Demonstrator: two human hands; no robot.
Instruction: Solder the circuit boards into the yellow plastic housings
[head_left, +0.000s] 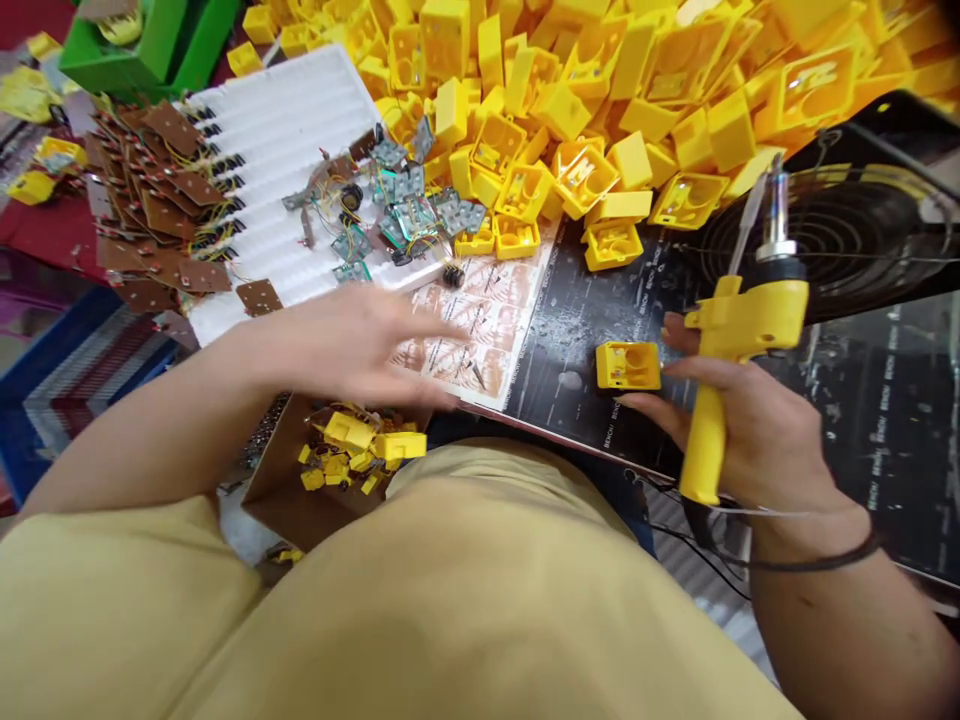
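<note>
My right hand [739, 420] is closed round the handle of a yellow soldering gun [739, 335], its metal tip pointing up. Its fingertips touch a small yellow plastic casing [628, 365] lying on the dark board [577, 330]. My left hand [360, 345] hovers flat and blurred over a printed sheet [487, 310], fingers stretched out, holding nothing. Just beyond it lie several small grey circuit boards [409, 205] with wires.
A big heap of yellow casings [600, 90] fills the back. Brown circuit boards [161, 200] lie on a white ribbed tray [292, 120] at left. A cardboard box with yellow parts [352, 450] sits near my lap. A black fan [847, 235] stands at right, a green bin [150, 45] far left.
</note>
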